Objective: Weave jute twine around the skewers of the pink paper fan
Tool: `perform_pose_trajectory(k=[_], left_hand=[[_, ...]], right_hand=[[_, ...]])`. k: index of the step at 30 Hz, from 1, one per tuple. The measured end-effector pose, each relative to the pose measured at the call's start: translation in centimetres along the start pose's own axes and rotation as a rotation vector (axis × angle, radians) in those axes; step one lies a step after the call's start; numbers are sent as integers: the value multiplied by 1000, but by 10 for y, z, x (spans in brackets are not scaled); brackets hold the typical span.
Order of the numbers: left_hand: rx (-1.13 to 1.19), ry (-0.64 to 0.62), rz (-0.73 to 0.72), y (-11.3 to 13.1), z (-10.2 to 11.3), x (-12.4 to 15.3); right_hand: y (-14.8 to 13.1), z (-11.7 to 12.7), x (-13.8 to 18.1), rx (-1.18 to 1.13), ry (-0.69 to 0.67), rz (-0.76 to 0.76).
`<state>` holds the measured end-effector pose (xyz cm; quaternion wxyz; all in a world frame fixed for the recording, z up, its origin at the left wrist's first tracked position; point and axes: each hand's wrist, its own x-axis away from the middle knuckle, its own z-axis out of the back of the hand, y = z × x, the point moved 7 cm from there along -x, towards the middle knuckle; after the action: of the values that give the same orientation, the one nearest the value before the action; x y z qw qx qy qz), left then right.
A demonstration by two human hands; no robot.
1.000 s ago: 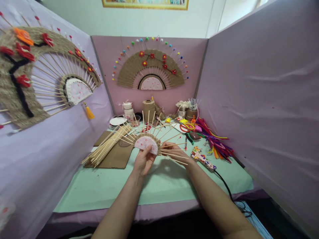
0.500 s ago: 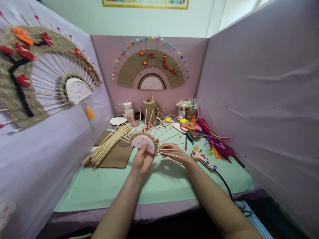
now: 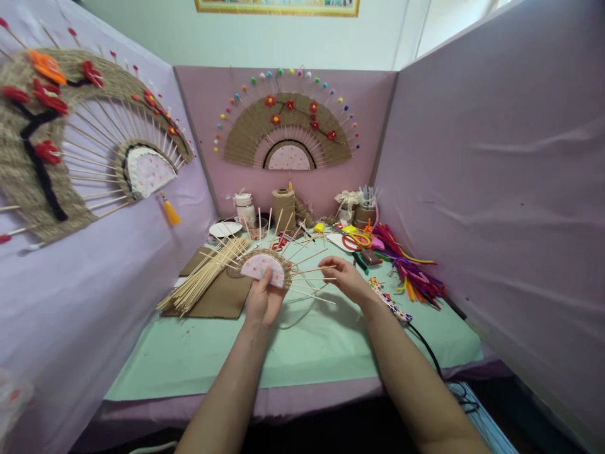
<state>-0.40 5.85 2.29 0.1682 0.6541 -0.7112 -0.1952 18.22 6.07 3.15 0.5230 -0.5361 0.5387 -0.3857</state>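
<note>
And here we are at the pale green tablecloth [image 3: 203,362], the small half-round fan frame [image 3: 265,256] held up over its middle. The left hand [image 3: 265,301] grips it from below, thumb pressed on the dotted cloth patch [image 3: 255,268]. Out to the right, the right hand [image 3: 348,279] has its fingers drawn narrowly together by the tips of the outer bamboo skewers [image 3: 308,270]; whether they pinch anything, I can't tell. A pale cord [image 3: 299,323] loops below the frame (its far end is hard to follow).

Handling this well, I'd judge, means a firm thumb on the patch, even tension on the cord, and no sideways bending of those thin sticks. Spare skewers lie in a bundle [image 3: 205,277] on brown cardboard [image 3: 222,302]; the glue-gun [image 3: 393,304] rests well to the right.

Lettering? None I can read: the red cutout [image 3: 280,242] behind the frame is too small to make out, and no brand shows on the twine spool [image 3: 283,213].
</note>
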Motion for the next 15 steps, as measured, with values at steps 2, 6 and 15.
perform_pose_trajectory(k=[2,6,15], left_hand=[[-19,17,-29,4,3,-2],[-48,62,-91,10,5,-2],[-23,104,-112,16,5,0]], right_hand=[[-4,12,-3,-105,107,51],[-10,22,-5,-232,203,164],[-11,22,-4,-84,199,232]])
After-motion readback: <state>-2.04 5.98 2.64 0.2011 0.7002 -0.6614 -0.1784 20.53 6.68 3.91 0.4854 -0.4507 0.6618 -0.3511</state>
